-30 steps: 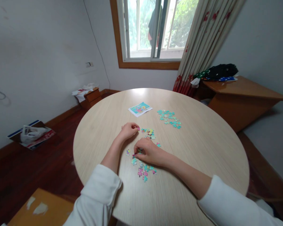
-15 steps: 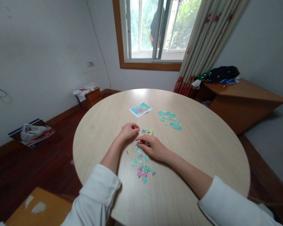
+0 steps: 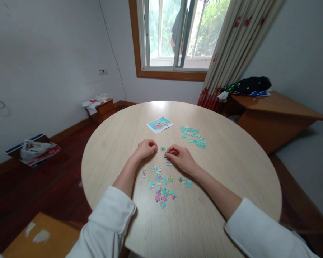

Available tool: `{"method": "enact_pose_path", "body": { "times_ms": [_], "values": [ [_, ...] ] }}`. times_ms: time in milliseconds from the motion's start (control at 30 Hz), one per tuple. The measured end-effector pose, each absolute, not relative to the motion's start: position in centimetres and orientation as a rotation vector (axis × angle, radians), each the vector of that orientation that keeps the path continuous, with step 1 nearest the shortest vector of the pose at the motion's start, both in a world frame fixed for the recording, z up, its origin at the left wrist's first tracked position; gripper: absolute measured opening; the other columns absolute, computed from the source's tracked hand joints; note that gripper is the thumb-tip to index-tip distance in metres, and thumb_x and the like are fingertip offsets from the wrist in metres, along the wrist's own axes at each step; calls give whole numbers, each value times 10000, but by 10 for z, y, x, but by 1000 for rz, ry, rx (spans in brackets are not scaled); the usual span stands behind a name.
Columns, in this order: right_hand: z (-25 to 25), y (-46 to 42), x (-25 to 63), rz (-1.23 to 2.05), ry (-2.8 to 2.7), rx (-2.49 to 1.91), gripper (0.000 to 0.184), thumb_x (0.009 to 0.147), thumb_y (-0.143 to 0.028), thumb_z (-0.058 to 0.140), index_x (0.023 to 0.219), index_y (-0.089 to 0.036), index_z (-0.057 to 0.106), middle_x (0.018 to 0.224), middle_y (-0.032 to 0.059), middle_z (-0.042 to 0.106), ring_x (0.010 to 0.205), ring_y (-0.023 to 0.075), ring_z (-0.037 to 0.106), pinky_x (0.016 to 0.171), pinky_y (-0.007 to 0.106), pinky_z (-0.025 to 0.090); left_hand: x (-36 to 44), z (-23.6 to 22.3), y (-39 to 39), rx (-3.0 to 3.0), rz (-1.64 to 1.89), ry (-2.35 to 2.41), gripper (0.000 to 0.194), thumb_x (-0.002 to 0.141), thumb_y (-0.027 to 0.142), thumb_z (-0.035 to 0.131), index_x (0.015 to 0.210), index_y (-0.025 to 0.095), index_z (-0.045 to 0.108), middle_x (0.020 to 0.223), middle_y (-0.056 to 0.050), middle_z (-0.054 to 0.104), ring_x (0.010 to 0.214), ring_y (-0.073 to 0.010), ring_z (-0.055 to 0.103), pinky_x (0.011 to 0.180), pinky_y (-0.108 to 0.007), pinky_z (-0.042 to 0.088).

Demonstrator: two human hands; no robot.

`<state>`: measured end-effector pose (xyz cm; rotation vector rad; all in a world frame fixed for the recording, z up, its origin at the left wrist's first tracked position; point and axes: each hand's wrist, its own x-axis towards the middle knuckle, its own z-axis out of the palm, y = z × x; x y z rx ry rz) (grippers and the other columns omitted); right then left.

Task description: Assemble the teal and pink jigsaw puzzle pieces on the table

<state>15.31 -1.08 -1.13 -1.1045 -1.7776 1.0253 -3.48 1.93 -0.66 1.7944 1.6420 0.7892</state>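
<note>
My left hand (image 3: 146, 149) rests on the round table with thumb and fingers pinched on a pink puzzle piece (image 3: 157, 147). To its right lies a small group of joined puzzle pieces (image 3: 163, 149), partly covered by my right hand (image 3: 181, 158). The right fingers are closed in a pinch at the group's lower edge, on a small puzzle piece (image 3: 165, 155) mostly hidden by the fingertips. Just below that hand is a loose teal piece (image 3: 168, 163). Several pink, teal and yellow loose pieces (image 3: 163, 191) are scattered nearer to me, with another cluster (image 3: 185, 182) below my right wrist.
A printed picture sheet (image 3: 159, 124) lies farther back on the round table (image 3: 226, 154). Right of it is a spread of teal puzzle pieces (image 3: 192, 136). A wooden desk (image 3: 280, 107) with cloths stands at the right, and an orange-brown stool (image 3: 45, 238) at the lower left.
My right hand has moved away from the loose pieces, up and to the right, to the joined group with a piece pinched. The left hand has stayed in place with its pink piece.
</note>
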Motion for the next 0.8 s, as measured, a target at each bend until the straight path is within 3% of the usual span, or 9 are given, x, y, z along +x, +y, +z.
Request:
{"method": "enact_pose_path", "body": {
  "times_ms": [300,600,800],
  "values": [
    [-13,-3,157,1181,-1618,-1095,328,685,-433,670,850,-154,619,668,47,687,628,164,648,592,295,506,-37,-10,21,1786,835,1648,136,685,222,603,727,148,709,709,-48,684,707,-164,592,726,-281,462],
    [-10,3,167,945,-1762,-1201,18,769,-197,576,781,-185,581,656,14,687,657,150,672,630,258,506,-37,-14,24,1770,858,1649,98,667,197,620,695,144,698,679,-42,669,676,-155,582,699,-275,458],
    [-7,14,182,719,-1837,-1301,44,749,-148,579,736,-190,573,616,-15,656,586,128,620,592,239,458,-37,-15,24,1760,874,1630,100,668,203,613,693,148,694,666,-42,661,669,-156,576,676,-278,444]
  ]
}}
